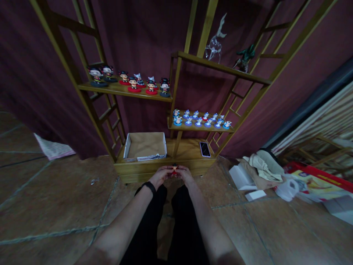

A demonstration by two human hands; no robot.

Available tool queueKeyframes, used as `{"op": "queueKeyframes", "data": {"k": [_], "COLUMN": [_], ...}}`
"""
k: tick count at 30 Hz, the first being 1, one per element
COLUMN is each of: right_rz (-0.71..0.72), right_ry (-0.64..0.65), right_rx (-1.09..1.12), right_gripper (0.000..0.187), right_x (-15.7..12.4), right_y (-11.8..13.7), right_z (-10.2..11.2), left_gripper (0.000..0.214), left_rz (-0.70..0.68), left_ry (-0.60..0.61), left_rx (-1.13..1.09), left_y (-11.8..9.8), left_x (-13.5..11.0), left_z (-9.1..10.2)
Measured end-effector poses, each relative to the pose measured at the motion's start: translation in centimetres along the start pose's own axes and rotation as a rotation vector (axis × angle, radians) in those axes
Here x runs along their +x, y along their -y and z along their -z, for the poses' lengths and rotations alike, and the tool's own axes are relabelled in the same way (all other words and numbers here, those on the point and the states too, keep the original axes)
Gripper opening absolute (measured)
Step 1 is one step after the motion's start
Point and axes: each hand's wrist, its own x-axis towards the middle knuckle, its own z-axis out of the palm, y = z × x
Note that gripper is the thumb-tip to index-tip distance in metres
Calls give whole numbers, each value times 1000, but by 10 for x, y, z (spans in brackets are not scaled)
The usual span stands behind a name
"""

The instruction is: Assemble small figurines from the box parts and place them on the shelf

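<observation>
Between my two hands, in front of the cabinet's low ledge, is a small figurine (pixel 174 168) with dark hair and a red base. My left hand (pixel 160 175), with a dark band on its wrist, grips it from the left. From the other side my right hand (pixel 186 173) holds the same figurine, fingers closed at its edge. Larger figurines on red and dark bases, such as a red-based one (pixel 134 85), stand on the upper left shelf (pixel 121 90). Small blue and white figurines (pixel 199 121) fill two rows on the right shelf (pixel 187 127).
An open shallow cardboard box (pixel 146 145) sits on the low ledge (pixel 176 156), left of a phone (pixel 204 149). Above right stand a clear deer ornament (pixel 213 48) and a dark green statuette (pixel 245 58). White boxes (pixel 241 177), cloths and bags lie on the floor at right.
</observation>
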Motion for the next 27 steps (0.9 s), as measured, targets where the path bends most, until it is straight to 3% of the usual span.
{"op": "queueKeyframes", "data": {"k": [9,21,27], "right_rz": [-64,-37,-29], "right_ry": [-12,33,15], "right_rx": [40,43,17], "right_gripper": [21,31,28], "right_x": [1,7,5], "right_y": [0,-9,-7], "right_z": [1,8,4], "left_gripper": [20,26,19], "left_rz": [41,37,28], "left_ry": [-2,-44,-9], "left_rx": [-54,-74,-91], "left_y": [-3,2,2], "left_x": [-1,9,9], "left_z": [0,8,5]}}
